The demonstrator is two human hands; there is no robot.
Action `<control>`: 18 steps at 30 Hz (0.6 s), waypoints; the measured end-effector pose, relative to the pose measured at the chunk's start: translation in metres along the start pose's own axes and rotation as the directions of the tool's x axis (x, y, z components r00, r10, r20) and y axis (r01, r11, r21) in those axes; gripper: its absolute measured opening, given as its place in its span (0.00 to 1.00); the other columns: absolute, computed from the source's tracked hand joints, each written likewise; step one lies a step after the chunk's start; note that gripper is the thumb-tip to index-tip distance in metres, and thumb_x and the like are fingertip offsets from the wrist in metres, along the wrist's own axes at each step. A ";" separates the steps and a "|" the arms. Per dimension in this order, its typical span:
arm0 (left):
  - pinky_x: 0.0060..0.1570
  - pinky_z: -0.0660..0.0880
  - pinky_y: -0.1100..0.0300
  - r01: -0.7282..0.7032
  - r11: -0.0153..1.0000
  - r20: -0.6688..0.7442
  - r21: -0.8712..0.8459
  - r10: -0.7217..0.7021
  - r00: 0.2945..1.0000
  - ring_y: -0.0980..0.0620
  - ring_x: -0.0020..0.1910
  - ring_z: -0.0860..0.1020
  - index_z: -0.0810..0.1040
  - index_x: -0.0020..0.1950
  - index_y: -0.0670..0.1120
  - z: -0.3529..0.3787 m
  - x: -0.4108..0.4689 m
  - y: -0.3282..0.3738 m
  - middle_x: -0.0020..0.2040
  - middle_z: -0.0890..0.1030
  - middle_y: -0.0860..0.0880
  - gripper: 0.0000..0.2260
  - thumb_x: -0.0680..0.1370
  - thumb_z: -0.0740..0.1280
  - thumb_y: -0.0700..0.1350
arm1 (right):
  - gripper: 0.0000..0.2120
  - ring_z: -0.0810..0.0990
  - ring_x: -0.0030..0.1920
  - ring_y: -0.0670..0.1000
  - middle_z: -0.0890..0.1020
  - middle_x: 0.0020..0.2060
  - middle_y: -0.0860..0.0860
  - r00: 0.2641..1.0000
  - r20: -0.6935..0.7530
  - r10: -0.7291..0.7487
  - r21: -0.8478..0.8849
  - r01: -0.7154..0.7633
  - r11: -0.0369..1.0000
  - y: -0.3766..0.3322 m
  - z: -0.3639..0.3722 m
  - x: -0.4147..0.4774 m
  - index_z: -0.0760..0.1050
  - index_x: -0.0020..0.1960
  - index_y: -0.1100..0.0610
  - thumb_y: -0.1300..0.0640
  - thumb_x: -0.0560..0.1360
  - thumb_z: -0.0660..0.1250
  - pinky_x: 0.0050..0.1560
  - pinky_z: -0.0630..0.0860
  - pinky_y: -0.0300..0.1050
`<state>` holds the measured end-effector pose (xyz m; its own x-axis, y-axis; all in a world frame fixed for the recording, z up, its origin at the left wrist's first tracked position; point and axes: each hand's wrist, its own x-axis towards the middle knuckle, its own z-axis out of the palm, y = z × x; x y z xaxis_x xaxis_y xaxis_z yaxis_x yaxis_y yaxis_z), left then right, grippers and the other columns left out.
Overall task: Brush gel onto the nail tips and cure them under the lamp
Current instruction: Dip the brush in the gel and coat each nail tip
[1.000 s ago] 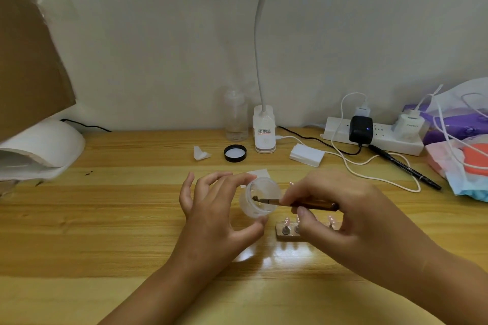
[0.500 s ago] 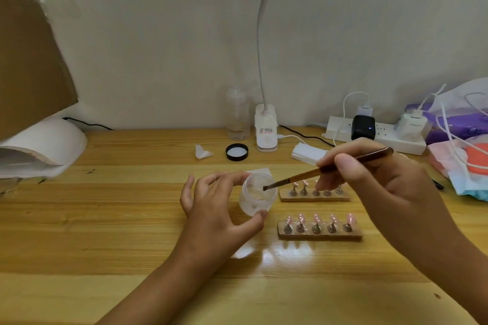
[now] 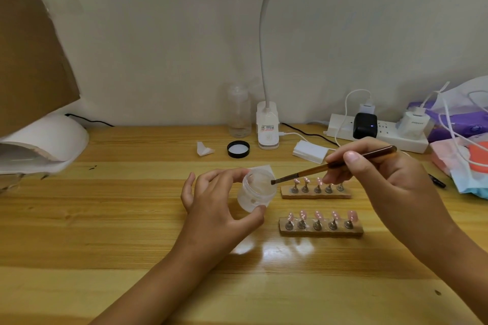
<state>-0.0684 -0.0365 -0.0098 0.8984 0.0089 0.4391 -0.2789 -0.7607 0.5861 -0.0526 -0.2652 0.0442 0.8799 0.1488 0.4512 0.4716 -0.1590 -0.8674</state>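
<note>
At desk [image 3: 105,219] centre, jar [image 3: 254,192]: tilted, mouth toward brush, clasped in curled grasp of left hand [image 3: 211,200].
Brush [image 3: 317,169]: pinched in right hand [image 3: 383,177]; bristles at jar mouth.
Nail tips [image 3: 352,215]: upright on two racks [image 3: 356,231], just right of jar.

Head camera looks forward and down (wide-angle) at the near desk [image 3: 79,232].

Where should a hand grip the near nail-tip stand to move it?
Pinch the near nail-tip stand by the short ends of its wooden base, coming in low from the sides. Five pink tips stand along its top, so a top-down grasp would likely touch them.
</note>
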 end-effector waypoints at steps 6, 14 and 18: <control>0.73 0.36 0.58 0.004 1.000 0.008 0.012 -0.005 1.000 0.79 0.64 0.51 0.67 0.53 0.69 0.000 0.000 -0.001 0.55 0.64 0.81 0.18 0.64 0.61 0.67 | 0.14 0.83 0.40 0.45 0.85 0.39 0.50 1.000 -0.009 -0.005 -0.031 0.005 1.000 -0.001 -0.004 0.000 0.79 0.48 0.58 0.50 0.73 0.61 0.43 0.76 0.30; 0.70 0.37 0.58 0.028 1.000 -0.004 -0.008 -0.028 1.000 0.86 0.58 0.43 0.68 0.53 0.68 0.001 0.000 -0.001 0.52 0.66 0.79 0.19 0.63 0.61 0.67 | 0.11 0.85 0.44 0.47 0.85 0.41 0.50 0.994 -0.081 0.068 0.107 -0.059 0.993 0.007 -0.014 0.005 0.80 0.48 0.54 0.63 0.80 0.60 0.44 0.78 0.32; 0.71 0.37 0.58 0.037 0.999 0.001 -0.017 -0.037 0.999 0.86 0.58 0.43 0.68 0.52 0.68 0.002 -0.001 -0.001 0.52 0.66 0.75 0.18 0.63 0.61 0.67 | 0.10 0.84 0.46 0.50 0.85 0.42 0.52 0.963 -0.008 0.268 0.363 -0.247 0.898 0.012 -0.018 0.010 0.80 0.48 0.56 0.59 0.79 0.60 0.45 0.81 0.38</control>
<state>-0.0679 -0.0370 -0.0120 0.9083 0.0366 0.4167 -0.2511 -0.7490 0.6131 -0.0370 -0.2827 0.0421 0.9745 0.0933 0.2040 0.1857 0.1750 -0.9669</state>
